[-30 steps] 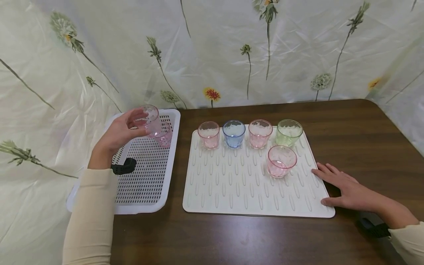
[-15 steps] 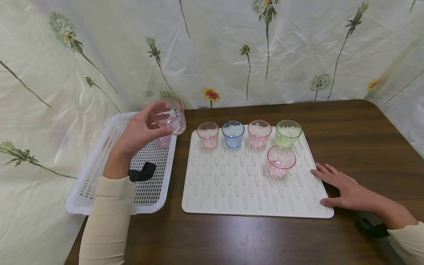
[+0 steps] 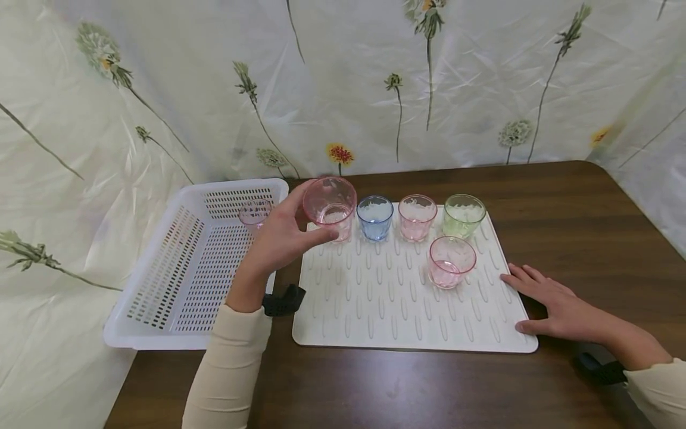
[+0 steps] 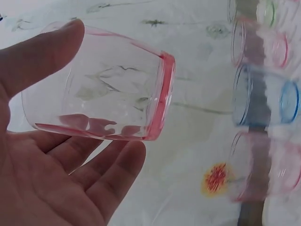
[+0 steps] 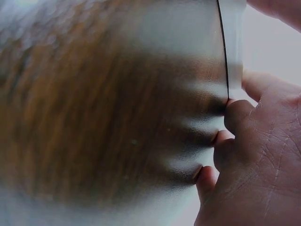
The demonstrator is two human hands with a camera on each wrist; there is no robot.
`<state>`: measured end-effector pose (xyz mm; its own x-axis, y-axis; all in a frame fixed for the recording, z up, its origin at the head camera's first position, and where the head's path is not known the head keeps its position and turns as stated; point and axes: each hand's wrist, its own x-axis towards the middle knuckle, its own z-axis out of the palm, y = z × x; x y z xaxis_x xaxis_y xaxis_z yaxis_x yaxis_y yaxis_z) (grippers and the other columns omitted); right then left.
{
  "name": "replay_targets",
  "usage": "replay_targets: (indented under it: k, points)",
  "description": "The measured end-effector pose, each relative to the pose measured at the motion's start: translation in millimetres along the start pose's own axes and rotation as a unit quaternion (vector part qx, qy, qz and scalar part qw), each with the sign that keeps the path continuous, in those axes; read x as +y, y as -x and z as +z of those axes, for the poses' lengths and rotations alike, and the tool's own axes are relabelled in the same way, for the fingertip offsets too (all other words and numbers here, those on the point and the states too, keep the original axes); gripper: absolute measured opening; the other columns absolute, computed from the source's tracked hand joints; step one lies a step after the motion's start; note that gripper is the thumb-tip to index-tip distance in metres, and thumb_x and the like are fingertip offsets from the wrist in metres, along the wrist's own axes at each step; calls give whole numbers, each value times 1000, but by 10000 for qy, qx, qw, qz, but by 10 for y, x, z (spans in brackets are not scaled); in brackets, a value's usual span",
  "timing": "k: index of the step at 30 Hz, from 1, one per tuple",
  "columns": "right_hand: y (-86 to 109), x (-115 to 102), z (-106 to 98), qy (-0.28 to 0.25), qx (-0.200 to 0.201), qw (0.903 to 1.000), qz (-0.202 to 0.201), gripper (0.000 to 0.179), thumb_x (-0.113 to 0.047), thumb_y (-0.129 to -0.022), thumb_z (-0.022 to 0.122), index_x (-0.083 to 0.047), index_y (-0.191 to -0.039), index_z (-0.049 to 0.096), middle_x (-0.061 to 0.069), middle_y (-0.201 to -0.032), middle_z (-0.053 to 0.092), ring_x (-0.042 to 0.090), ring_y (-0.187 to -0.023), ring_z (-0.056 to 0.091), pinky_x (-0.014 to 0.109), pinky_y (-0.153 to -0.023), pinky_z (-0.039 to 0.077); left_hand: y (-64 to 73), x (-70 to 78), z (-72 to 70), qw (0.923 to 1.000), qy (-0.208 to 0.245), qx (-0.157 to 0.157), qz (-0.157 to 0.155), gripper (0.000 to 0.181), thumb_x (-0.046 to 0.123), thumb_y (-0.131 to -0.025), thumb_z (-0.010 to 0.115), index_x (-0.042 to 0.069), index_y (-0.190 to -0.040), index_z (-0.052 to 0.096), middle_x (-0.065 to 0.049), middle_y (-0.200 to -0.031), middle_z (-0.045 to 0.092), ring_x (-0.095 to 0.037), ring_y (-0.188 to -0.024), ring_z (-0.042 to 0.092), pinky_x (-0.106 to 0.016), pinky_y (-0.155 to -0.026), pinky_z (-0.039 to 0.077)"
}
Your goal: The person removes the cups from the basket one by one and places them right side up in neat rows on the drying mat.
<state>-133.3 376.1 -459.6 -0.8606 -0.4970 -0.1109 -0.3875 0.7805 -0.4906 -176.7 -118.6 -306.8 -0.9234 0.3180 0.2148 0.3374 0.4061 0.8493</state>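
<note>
My left hand (image 3: 281,238) grips a clear, pink-rimmed drinking glass (image 3: 328,199) between thumb and fingers. The glass is held above the left end of a white ribbed mat (image 3: 375,316), in front of another pink glass (image 3: 343,232) that it partly hides. In the left wrist view the held glass (image 4: 117,94) lies across the fingers with the thumb on its other side. My right hand (image 3: 557,307) rests with extended fingers at the mat's right edge. On the mat a blue glass (image 3: 375,220), a pink glass (image 3: 417,219) and a green glass (image 3: 462,217) stand in the back row.
Another pink glass (image 3: 450,262) stands in front of the green one. A white perforated basket (image 3: 161,342) sits at the left, with a pinkish-purple glass (image 3: 254,211) in its back right corner. A flowered cloth (image 3: 343,89) hangs behind the brown table (image 3: 386,387).
My left hand has carried the pink glass rightward from over the basket to over the mat's left end. My right hand has stayed on the mat's edge.
</note>
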Motion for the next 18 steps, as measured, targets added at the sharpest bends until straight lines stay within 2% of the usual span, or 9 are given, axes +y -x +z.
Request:
replay_targets:
  k: [2, 5, 12, 18]
  points:
    - [7, 5, 3, 1, 13, 10000, -14, 95, -35, -81, 75, -20, -159, 24, 26, -163, 18, 47, -153, 1, 80, -107, 10, -25, -8, 134, 9999, 134, -42, 34, 80, 15, -80, 82, 17, -148, 42, -5, -139, 55, -24, -123, 58, -44, -99, 54]
    - [9, 6, 5, 17, 40, 10000, -29, 95, -36, -80, 75, -21, -159, 24, 25, -163, 19, 47, -153, 2, 80, -107, 11, -43, -39, 337, 10000, 7, -94, -18, 80, 18, -79, 83, 16, -148, 42, -6, -141, 54, -24, -127, 55, -42, -102, 54]
    - [6, -12, 4, 58, 28, 10000, -43, 93, -38, -80, 76, -20, -157, 28, 24, -163, 21, 49, -151, 7, 79, -102, 19, -61, -216, 787, 9983, -54, -478, -322, 79, 18, -79, 82, 14, -147, 41, -10, -143, 53, -28, -125, 58, -44, -101, 54]
    - [21, -11, -11, -38, -19, 10000, 74, 94, -39, -80, 75, -20, -158, 26, 24, -164, 19, 49, -152, 5, 80, -103, 16, -88, -367, 1096, 9953, 134, -750, -602, 81, 15, -79, 82, 15, -149, 41, -7, -145, 51, -26, -129, 54, -42, -105, 52]
